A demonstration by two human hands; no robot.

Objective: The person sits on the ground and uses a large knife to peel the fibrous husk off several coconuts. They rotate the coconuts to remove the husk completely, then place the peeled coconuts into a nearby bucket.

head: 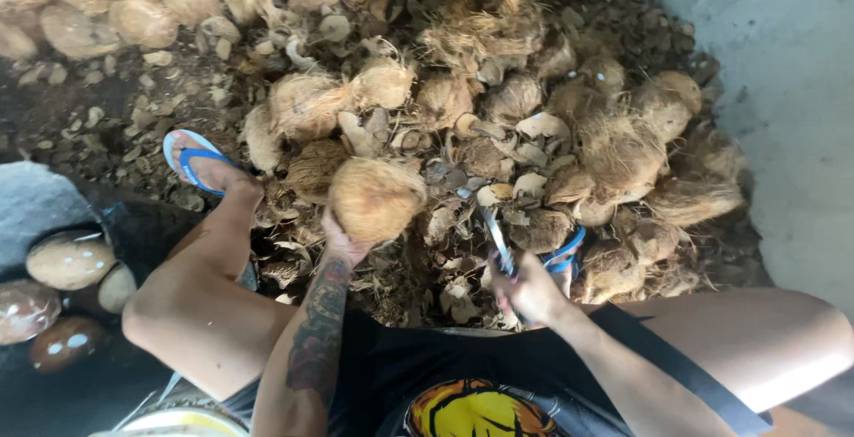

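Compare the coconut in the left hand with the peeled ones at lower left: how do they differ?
The held coconut is tan and covered in rough fibre; the peeled coconuts are smooth, with brown and pale patches. The held coconut is lifted over the husk pile by the left hand; the peeled coconuts lie together at the side, apart from the pile. Both are roundish and similar in size. The right hand holds a blade.

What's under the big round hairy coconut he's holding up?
Under the round fibrous brown coconut is the left hand, gripping it from below. Lower down lie broken husk pieces and shell chips. The ground beneath that litter is covered, so it cannot be seen.
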